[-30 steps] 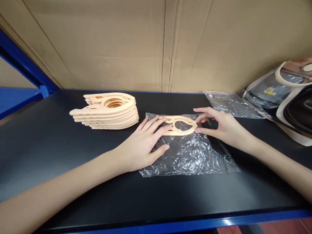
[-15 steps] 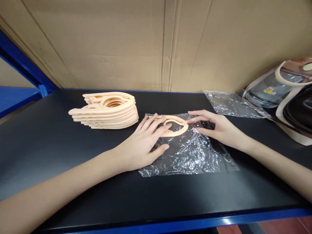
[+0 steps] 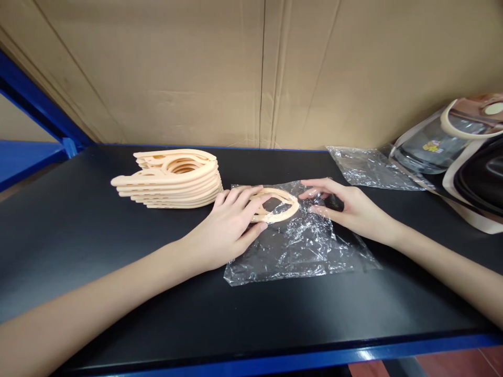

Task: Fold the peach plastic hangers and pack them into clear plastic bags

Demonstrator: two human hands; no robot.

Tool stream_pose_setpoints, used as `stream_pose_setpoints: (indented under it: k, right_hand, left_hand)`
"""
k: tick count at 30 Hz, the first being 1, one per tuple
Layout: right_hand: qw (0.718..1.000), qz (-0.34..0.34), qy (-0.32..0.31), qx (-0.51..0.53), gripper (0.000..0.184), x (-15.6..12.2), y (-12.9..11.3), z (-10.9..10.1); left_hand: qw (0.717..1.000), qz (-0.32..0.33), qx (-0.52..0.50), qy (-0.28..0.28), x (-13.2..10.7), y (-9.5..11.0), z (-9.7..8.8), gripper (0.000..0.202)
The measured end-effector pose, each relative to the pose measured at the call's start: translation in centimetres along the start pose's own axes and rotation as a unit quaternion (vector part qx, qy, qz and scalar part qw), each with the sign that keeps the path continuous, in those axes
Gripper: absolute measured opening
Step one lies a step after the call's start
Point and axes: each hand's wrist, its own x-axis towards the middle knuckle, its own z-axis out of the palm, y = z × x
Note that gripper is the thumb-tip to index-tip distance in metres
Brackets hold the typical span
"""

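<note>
A peach plastic folding hanger (image 3: pixel 288 210) lies at a clear plastic bag (image 3: pixel 291 256), with glints of film over its rounded end. My left hand (image 3: pixel 236 222) is closed over the hanger's left part, fingers on the far side and thumb along the near side; the fingers hide that part. At the bag's right side is my right hand (image 3: pixel 346 207), its fingers and thumb apart in a loose curve, fingertips touching the film close to the hanger's tip. Left of the bag stands a stack of several similar folded hangers (image 3: pixel 176 180).
A second clear bag (image 3: pixel 377 167) lies flat at the back right. Beside it rests a clear and beige kettle-like appliance (image 3: pixel 428 149) with a black part. Cardboard (image 3: pixel 176 78) backs the black shelf (image 3: pixel 251 319), which has a blue front edge (image 3: pixel 298 361).
The hanger and bag have shifted slightly left. My left hand has drawn in its fingers, with the thumb now against the hanger's near edge. My right hand has barely moved.
</note>
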Motion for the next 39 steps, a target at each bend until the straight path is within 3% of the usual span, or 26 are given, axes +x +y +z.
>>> stream_pose_setpoints:
  k: [7,15,21,26,29,33,36,39]
  right_hand:
    - [0.997,-0.009,-0.047,0.065,0.047,-0.1,-0.1,-0.1]
    - [0.997,-0.001,-0.053,0.051,0.047,-0.2,-0.1,-0.2]
    - [0.998,-0.005,-0.053,0.029,0.047,-0.2,0.0,-0.1]
    - [0.999,-0.019,-0.038,0.017,0.048,-0.3,0.0,0.0]
    - [1.000,-0.016,-0.003,-0.018,0.046,-0.3,0.0,0.0]
    - [0.993,-0.023,0.078,-0.085,0.035,-0.3,0.0,-0.4]
    - [0.984,-0.037,0.127,-0.120,0.028,-0.4,-0.2,-0.8]
    - [0.978,-0.050,0.143,-0.146,0.026,-0.4,-0.4,-0.9]
  left_hand:
    - [0.998,0.067,-0.010,0.008,0.5,0.4,-1.1,0.019]
    - [0.990,0.127,0.039,0.039,0.5,0.4,-1.2,0.026]
    - [0.992,0.103,0.056,0.039,0.5,0.3,-1.1,0.026]
    - [0.988,0.125,0.087,0.024,0.5,0.4,-1.5,0.031]
    - [0.982,0.143,0.122,0.024,0.7,0.9,-3.1,0.035]
    - [0.985,0.117,0.102,0.080,1.1,0.7,-7.3,0.031]
    - [0.993,0.053,0.073,0.075,0.5,-2.3,-10.7,0.052]
    - [0.997,-0.010,0.077,0.024,-1.1,-7.7,-13.0,0.084]
